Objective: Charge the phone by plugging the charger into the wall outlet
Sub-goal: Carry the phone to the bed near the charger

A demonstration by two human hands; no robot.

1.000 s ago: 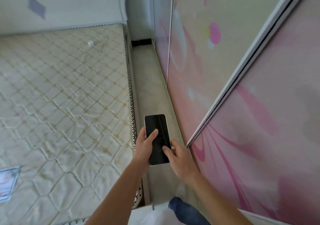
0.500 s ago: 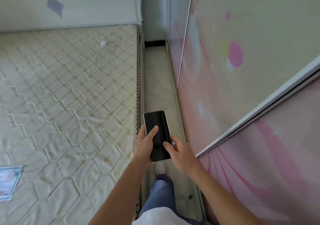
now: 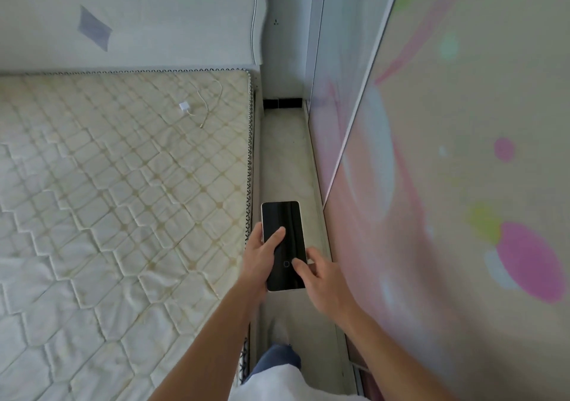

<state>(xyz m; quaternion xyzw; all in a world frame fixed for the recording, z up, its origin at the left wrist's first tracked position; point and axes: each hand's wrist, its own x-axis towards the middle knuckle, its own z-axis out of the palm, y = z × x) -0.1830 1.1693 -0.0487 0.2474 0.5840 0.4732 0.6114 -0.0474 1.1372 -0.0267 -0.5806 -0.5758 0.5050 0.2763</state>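
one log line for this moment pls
left hand: grips phone | right hand: pinches its lower right edge | screen: dark | charger: on mattress

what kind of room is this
Most likely a bedroom: a bare quilted mattress meets a padded headboard, and floral sliding wardrobe doors line the narrow aisle where the person's left hand and right hand hold a phone.

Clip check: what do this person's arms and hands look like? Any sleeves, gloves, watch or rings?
The left forearm and right forearm are bare down to the frame's edge; no sleeve shows. The left hand and right hand wear no gloves, and no watch, bracelet or ring is visible.
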